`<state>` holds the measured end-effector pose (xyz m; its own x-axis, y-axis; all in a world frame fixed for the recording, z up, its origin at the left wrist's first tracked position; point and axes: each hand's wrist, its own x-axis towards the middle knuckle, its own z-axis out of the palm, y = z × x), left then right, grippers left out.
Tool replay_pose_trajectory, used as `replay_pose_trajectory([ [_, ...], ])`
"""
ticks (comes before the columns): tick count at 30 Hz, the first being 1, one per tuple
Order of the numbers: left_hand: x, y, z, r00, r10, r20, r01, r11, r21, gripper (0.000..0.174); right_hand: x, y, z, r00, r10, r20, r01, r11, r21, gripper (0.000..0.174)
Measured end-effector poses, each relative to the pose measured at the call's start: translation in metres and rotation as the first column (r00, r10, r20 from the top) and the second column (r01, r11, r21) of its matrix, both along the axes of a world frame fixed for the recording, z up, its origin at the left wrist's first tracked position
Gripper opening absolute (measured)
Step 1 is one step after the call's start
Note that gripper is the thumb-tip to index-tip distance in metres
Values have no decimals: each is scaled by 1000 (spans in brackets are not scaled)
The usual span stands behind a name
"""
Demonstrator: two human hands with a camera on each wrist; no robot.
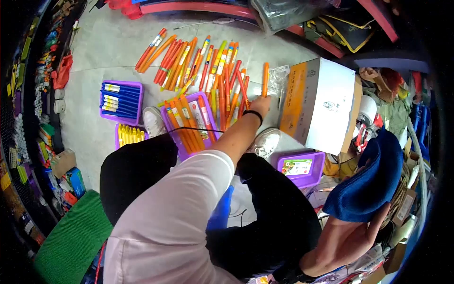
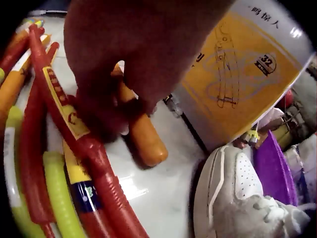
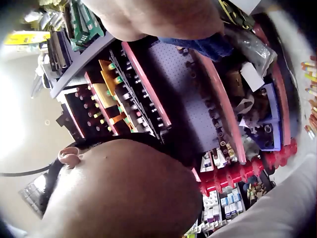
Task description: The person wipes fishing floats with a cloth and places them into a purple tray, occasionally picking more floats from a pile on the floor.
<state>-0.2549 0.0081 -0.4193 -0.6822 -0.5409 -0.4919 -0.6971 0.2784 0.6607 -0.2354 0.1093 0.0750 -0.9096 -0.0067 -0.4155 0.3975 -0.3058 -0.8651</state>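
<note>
My left hand [image 1: 260, 105] reaches over the floor and grips a straight orange stick [image 1: 266, 78] at its lower part. In the left wrist view the rounded end of this smooth orange stick sticks out below the curled fingers, close over the floor. Red, orange and yellow-green sticks [image 1: 182, 64], many with labels, lie in a loose spread beside this hand. At the right, my right hand [image 1: 347, 241] is raised and holds a blue ribbed knitted cloth [image 1: 366, 184]. The cloth hides most of its fingers.
A purple basket [image 1: 166, 118] of orange sticks stands between the shoes. Left of it are purple baskets of blue sticks [image 1: 121, 97] and yellow sticks [image 1: 131, 135]. A white-and-orange carton [image 1: 326, 104] stands right, near another purple basket [image 1: 316, 173]. Crowded shelves line both sides.
</note>
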Motion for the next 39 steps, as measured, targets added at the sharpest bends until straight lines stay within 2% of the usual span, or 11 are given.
replay_pose_trajectory([
  [3, -7, -1, 7, 989, 136, 60, -140, 988, 64, 37, -20, 49, -17, 867, 489, -96, -463, 717, -521, 49],
  [9, 12, -46, 28, 988, 156, -17, -150, 970, 191, 66, -11, 29, -12, 915, 397, -76, -386, 802, -456, 51],
  [10, 27, -62, 79, 973, 233, 3, -208, 863, 461, 70, -9, 25, -10, 896, 434, -97, -424, 769, -479, 51],
  [12, 44, -84, 60, 979, 168, -113, -113, 917, 382, 85, 0, 11, -4, 925, 370, -83, -374, 854, -361, 52],
  [19, 141, -84, 151, 955, 265, -130, -110, 728, 677, 66, 13, -1, -2, 858, 490, -152, -479, 661, -578, 49],
  [20, 153, -84, 168, 961, 264, -78, -138, 707, 694, 74, 4, 8, -16, 764, 596, -246, -523, 348, -778, 50],
  [22, 180, -84, 169, 953, 303, 10, -234, 714, 660, 75, 12, 3, -10, 769, 588, -249, -546, 403, -734, 50],
  [25, 216, -80, 122, 900, 435, -23, -323, 704, 633, 67, 13, -2, -16, 724, 602, -337, -556, 219, -802, 50],
  [28, 238, -63, 121, 862, 507, -24, -373, 665, 648, 60, 36, -20, 1, 815, 502, -289, -572, 614, -544, 51],
  [35, 258, -33, 54, 806, 579, 123, -576, 721, 385, 59, 38, -33, -3, 811, 506, -293, -579, 622, -527, 51],
  [39, 257, -24, 58, 758, 622, 196, -638, 644, 422, 56, 39, -37, -4, 803, 531, -271, -584, 608, -538, 51],
])
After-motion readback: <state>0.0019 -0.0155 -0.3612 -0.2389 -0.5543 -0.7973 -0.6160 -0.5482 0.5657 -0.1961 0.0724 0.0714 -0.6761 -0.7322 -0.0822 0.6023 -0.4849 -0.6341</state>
